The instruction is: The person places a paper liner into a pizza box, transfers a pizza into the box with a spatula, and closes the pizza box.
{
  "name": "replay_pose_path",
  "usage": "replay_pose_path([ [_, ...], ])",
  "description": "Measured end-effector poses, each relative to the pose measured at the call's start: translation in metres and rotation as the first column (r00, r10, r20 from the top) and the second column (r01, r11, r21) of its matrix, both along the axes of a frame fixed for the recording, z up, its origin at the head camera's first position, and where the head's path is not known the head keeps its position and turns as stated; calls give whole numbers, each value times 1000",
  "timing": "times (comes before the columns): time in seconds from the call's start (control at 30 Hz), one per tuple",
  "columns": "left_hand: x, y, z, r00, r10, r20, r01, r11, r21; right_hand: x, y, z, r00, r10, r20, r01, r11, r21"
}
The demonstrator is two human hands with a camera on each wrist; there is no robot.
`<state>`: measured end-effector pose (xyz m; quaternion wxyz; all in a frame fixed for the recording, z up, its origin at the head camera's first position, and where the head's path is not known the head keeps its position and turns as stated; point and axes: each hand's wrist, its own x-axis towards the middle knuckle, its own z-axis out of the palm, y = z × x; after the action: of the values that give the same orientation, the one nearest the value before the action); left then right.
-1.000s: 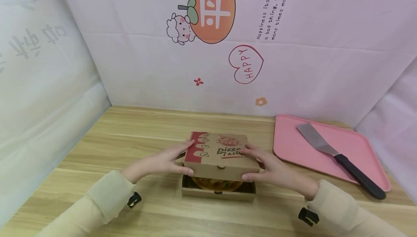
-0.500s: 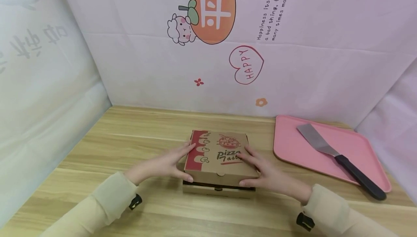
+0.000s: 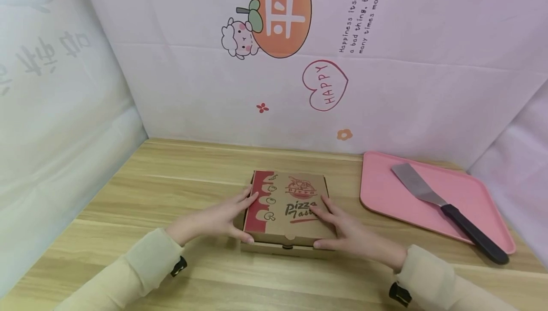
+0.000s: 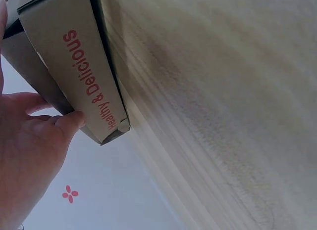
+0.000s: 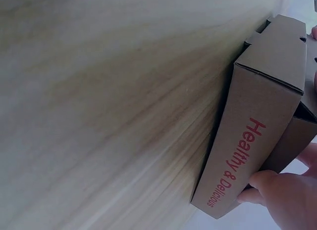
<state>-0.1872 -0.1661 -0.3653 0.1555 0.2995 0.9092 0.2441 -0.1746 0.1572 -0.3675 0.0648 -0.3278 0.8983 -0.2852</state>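
A brown cardboard pizza box [image 3: 295, 211] with a red scalloped band and "Pizza Tasty" print lies on the table, its lid almost fully down. My left hand [image 3: 216, 218] holds the lid's left side, thumb at the front left corner and fingers along the edge. On the opposite side my right hand [image 3: 355, 230] grips the lid, its thumb at the front corner and fingertips over the top. Both wrist views show fingertips against the box's side walls [image 4: 74, 67], printed "Healthy & Delicious". A thin gap shows between lid and base at the front. The inside is hidden.
To the right lies a pink tray [image 3: 381, 197] with a metal spatula [image 3: 428, 194] on it, its black handle reaching over the tray's front edge. A printed white cloth [image 3: 192, 87] stands behind the wooden table [image 3: 171, 168].
Both hands have lowered the lid over the base. The pizza that showed at the front a second ago is now covered. Tray and spatula have stayed put.
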Motion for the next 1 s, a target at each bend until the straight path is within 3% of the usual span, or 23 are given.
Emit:
replay_pose_path([
  [0.4, 1, 0, 3, 999, 46, 18, -46, 999, -5, -1, -2, -1, 1000, 13, 27, -14, 1000, 27],
  [0.6, 3, 2, 3, 999, 42, -22, -42, 998, -37, -2, -6, -2, 999, 15, 40, -18, 997, 74],
  [0.83, 6, 5, 1, 997, 0, -83, -7, 996, -85, 1, -7, -4, 999, 19, -45, -12, 989, 145],
  [1.0, 6, 6, 0, 997, 6, -82, -11, 998, -70, 1, -7, -3, 998, 20, -60, -13, 993, 115],
])
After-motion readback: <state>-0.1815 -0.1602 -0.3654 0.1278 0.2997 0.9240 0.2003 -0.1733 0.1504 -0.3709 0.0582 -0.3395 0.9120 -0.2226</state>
